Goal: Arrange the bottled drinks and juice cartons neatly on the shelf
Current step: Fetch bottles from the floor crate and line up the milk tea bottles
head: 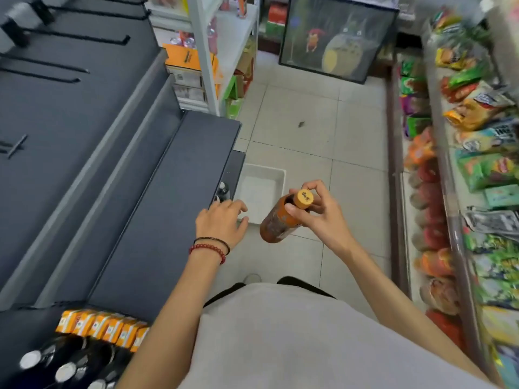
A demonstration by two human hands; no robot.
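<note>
The right hand (314, 211) holds an orange-brown bottle (276, 224) by its neck, thumb on one side and fingers curled round just under the orange cap (304, 198). The bottle hangs tilted over the tiled floor (303, 130), its base lower and pointing towards the person, clear of the dark grey shelf (168, 192) and just off that shelf's far right corner.

The left hand (222, 220) lies at that same corner with its fingers spread and fairly straight, holding nothing. Its fingertips come close to a small dark bottle (223, 190) that stands just past the shelf's right edge (whether they touch it cannot be told). Two bracelets (210, 248), one of red beads and one thin and dark, sit on the left wrist.

A white tray (276, 175) rests on the floor beside the shelf's right edge, partly behind the held bottle. At the near left end of the shelving, a row of orange juice cartons (101, 328) stands side by side along a lower level, and in front of them are dark bottles (66, 370) with silver caps.

Across the aisle, on the right, racks hold bright snack packets (477, 108), blurred. At the far end a framed picture (337, 37) leans on the floor, beside a white shelving unit (207, 51) stacked with boxes.
</note>
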